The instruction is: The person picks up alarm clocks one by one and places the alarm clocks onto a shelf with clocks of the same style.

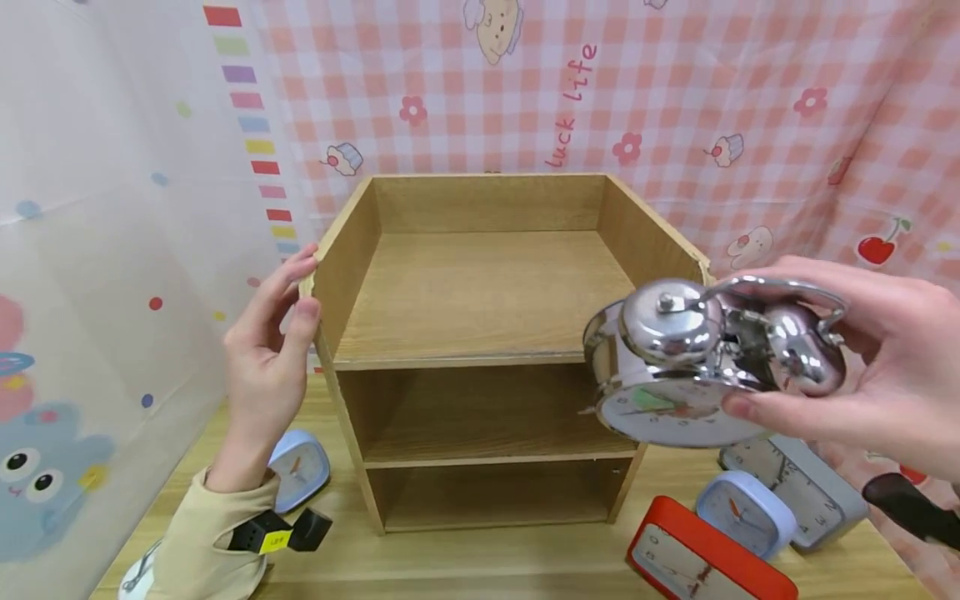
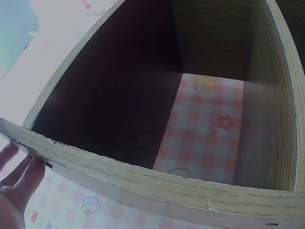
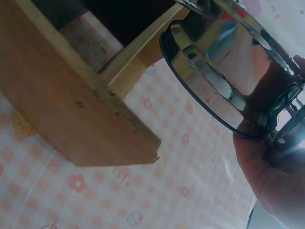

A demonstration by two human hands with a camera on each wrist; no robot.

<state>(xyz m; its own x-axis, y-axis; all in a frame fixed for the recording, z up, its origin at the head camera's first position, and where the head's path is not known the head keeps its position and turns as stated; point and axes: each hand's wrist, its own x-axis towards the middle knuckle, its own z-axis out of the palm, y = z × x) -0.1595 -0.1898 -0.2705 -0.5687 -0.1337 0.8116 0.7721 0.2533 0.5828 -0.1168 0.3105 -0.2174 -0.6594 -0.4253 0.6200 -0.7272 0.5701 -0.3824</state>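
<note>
My right hand [image 1: 862, 375] grips a silver twin-bell alarm clock [image 1: 667, 417] by its bell side, thumb at the front rim. The clock is tilted, bells toward me, in front of the right side of a wooden shelf [image 1: 480, 292]. In the right wrist view the clock's shiny metal body [image 3: 238, 71] hangs beside the shelf's side panel [image 3: 71, 100]. My left hand [image 1: 266, 350] holds the front corner of the left side panel, fingertips along its edge and thumb lower down. In the left wrist view, fingers [image 2: 31, 179] touch the panel's outer face.
Right of the shelf stand a red clock [image 1: 705, 546], a small light-blue clock [image 1: 746, 512] and a grey-blue clock [image 1: 813, 492]. Another blue clock [image 1: 300, 471] sits behind my left forearm. A black object [image 1: 911, 508] juts in at far right. Patterned cloth [image 1: 487, 100] hangs behind.
</note>
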